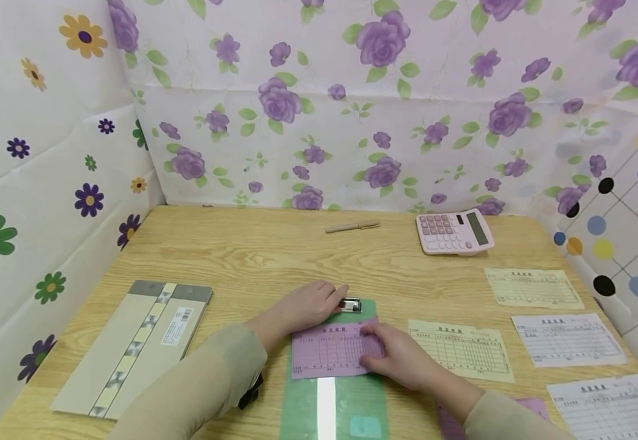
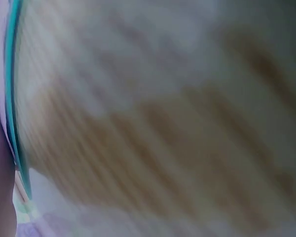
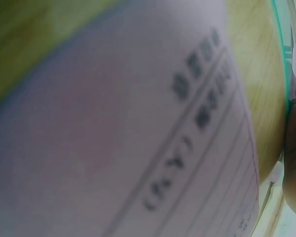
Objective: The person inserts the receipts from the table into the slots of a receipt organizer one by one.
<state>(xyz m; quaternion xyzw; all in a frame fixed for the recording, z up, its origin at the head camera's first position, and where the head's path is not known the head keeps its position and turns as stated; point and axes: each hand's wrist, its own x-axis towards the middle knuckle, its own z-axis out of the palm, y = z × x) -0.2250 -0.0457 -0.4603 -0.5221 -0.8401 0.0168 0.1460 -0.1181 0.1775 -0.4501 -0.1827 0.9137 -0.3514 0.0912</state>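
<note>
In the head view, at the lower left of the frame, we locate a beige clipboard [image 1: 111,330] with a dark grey end and a white label [image 1: 177,325], lying flat on the wooden table [image 1: 231,250]. Right of it, a black object [image 1: 250,394] shows partly from under the left sleeve [image 1: 203,379].

At lower centre, we find the left hand [image 1: 315,305] at the metal clip [image 1: 354,305] of a green clipboard [image 1: 354,400]. Its fingers are close together; we cannot tell whether they pinch the clip. The purple slip [image 1: 327,351] lies on the green clipboard, just below the clip. Farther up, we see a pen [image 1: 349,227].

The right hand [image 1: 404,360] touches the slip's right edge, thumb and forefinger spread apart; we cannot tell whether they pinch the paper.

To the right, we note a yellow slip [image 1: 464,351], a pink calculator [image 1: 453,233] above it, and a second purple slip [image 1: 536,404] partly under the right forearm. At the right of the frame, another yellow slip [image 1: 533,288] lies above two white slips [image 1: 569,341].
</note>
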